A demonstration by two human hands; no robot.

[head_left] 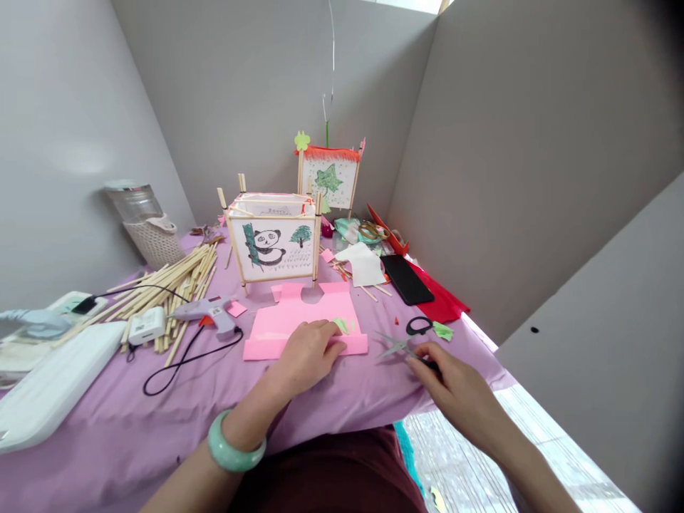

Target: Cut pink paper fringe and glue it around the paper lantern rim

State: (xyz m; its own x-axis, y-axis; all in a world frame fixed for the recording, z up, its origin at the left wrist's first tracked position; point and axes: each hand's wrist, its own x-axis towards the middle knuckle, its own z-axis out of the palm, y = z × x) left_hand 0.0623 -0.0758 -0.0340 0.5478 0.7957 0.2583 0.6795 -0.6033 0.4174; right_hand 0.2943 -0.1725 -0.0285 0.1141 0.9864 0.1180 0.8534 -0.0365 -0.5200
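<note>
A sheet of pink paper (299, 313) lies on the purple cloth, its near edge folded up into a strip. My left hand (307, 353), with a green bangle on the wrist, is closed over that strip and presses it down; the fingertips are partly hidden. Small light-green paper pieces (342, 325) lie on the sheet just beyond the fingers. To the right, my right hand (443, 374) grips one handle of a pair of scissors (398, 347). The blades are spread and point left, towards the pink paper, without touching it.
A panda-painted stick-frame lantern (278, 246) stands behind the paper; another lantern (330, 174) is behind it. At left are a glue gun (211, 313), its black cord, thin wooden sticks (176, 285) and a woven-covered jar (147, 224). A black phone (407, 279) lies at right.
</note>
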